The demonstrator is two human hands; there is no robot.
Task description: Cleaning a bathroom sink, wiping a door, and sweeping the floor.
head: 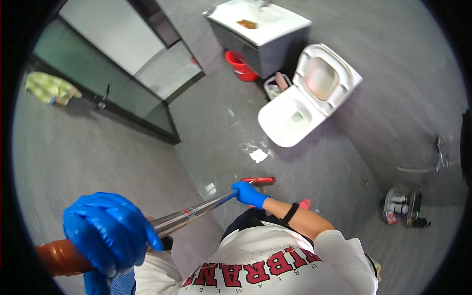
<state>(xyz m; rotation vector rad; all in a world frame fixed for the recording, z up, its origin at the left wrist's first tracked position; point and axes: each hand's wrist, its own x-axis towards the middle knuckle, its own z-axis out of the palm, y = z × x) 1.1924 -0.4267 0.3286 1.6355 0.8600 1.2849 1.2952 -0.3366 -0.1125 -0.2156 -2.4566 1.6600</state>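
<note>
My left hand [107,230], in a blue rubber glove, is closed around the upper end of a long metal pole [191,215], close to the camera. Past that fist sticks out the pole's orange-brown grip [61,257]. Lower down the pole, my right hand [250,195] grips it, also in a blue glove. The pole slants down to a narrow red head [261,180] at the grey floor [206,118]; whether it is a squeegee or a brush I cannot tell. Wet-looking glare [259,155] shows on the floor just beyond the head.
A white toilet [284,132] stands ahead with its lid raised. Beside it are a small waste bin [271,90], a red bucket [245,73] and a vanity basin [291,22]. At left a framed glass door [121,96] stands ajar. A wall rack [398,208] holds bottles at right.
</note>
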